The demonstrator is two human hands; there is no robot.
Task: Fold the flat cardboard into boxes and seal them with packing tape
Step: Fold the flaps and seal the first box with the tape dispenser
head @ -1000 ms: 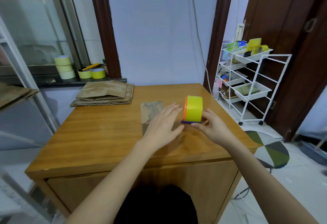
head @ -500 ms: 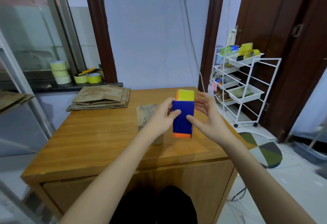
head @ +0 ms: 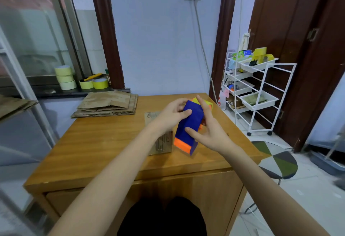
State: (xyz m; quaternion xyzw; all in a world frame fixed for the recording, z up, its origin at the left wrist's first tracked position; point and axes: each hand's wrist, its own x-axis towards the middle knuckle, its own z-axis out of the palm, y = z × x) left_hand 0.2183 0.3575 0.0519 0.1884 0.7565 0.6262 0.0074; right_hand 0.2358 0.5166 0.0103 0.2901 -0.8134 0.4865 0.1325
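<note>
Head view
Box: blue box [head: 188,123] with orange end and yellow far end, tilted, held above the wooden table [head: 104,146], right of centre.
Left hand [head: 170,116]: fingers and thumb curled round its upper left side.
Right hand [head: 211,133]: thumb on the blue face, fingers apparently behind.
Flat cardboard: stack [head: 107,106] far left.

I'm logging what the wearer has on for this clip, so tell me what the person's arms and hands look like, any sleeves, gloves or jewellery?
Both forearms are bare up to the bottom edge of the picture, with no sleeve showing. The left hand and right hand wear no gloves, and no watch, bracelet or ring can be seen. The nails look short and unpainted. Dark clothing shows below, between the arms.
</note>
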